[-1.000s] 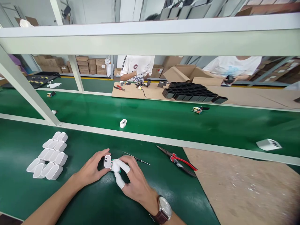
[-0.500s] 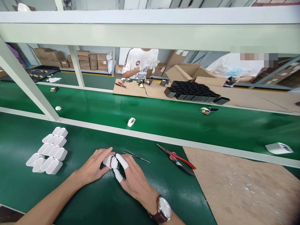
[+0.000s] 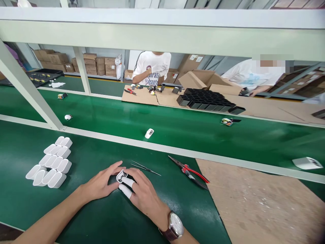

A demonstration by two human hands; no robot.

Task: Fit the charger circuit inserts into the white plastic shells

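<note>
At far left on the green surface [image 3: 96,223] I have a cluster of white plastic casings [image 3: 50,162], rounded oblongs standing close together in slanting rows. Next along is my bare left hand [image 3: 100,185], its thumb and fingers pinching a small white plastic casing with a rounded open end [image 3: 118,176] just above the surface. I judge the step in hand to be fitting or seating what sits in that opening; the next move calls for a steady left grip and light, even pressure at the lip. The casing is tipped so its mouth shows: a smooth white rim, with grey and dark parts inside too small to make out. My right hand [image 3: 147,193] curls in from the other side, its white-sheathed thumb and finger a little apart, the finger at the lip; whether it grips or merely presses, I cannot tell. Beyond lie thin silver metal tweezers [image 3: 146,168], then red-and-black-handled long-nose pliers [image 3: 188,171], and finally a scuffed brown board [image 3: 256,200].
</note>
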